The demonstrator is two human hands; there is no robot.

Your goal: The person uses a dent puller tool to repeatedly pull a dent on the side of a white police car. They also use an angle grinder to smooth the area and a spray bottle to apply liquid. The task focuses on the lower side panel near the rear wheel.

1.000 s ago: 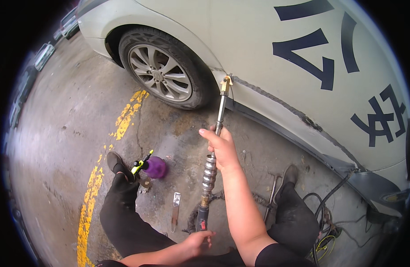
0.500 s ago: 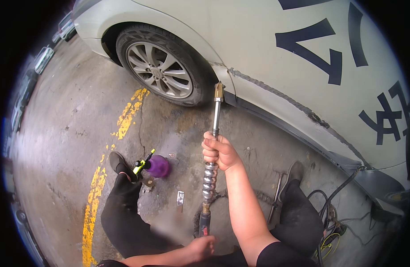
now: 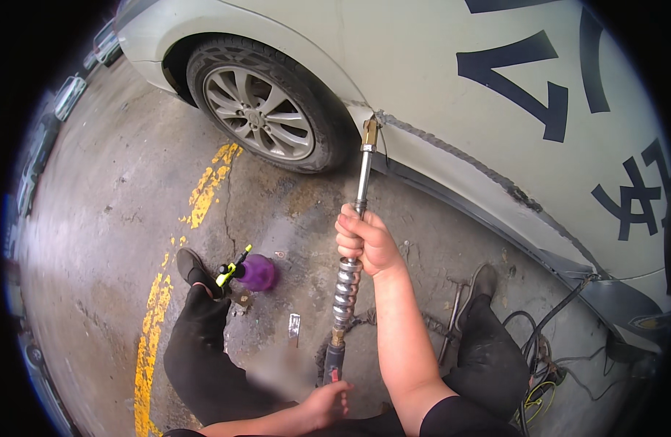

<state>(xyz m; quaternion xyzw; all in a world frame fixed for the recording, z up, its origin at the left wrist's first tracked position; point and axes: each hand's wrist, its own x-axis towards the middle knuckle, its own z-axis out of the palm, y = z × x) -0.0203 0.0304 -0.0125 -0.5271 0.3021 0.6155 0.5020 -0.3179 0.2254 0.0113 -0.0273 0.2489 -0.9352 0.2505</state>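
Observation:
My right hand (image 3: 369,239) is wrapped round the metal shaft of a slide-hammer dent puller (image 3: 348,291), just above its ridged chrome section. My left hand (image 3: 326,405) is closed at the black rear handle, beside a red switch. The tool points away from me, and its brass-coloured tip (image 3: 370,133) is at the front end of a rough grey seam (image 3: 459,156) low on the pale car (image 3: 408,73), behind the front wheel. Whether the tip touches the metal, I cannot tell.
A purple spray bottle (image 3: 259,273) with a green-and-black pump head stands by my left foot. The car's front wheel (image 3: 255,109) is ahead. A metal bar tool (image 3: 452,320) lies by my right foot, and black cables (image 3: 543,335) run at the right. Yellow paint (image 3: 155,313) marks the floor.
The dent puller's tip has swung right and a little forward, onto the front end of the grey seam. My right hand has shifted slightly right and forward with the shaft.

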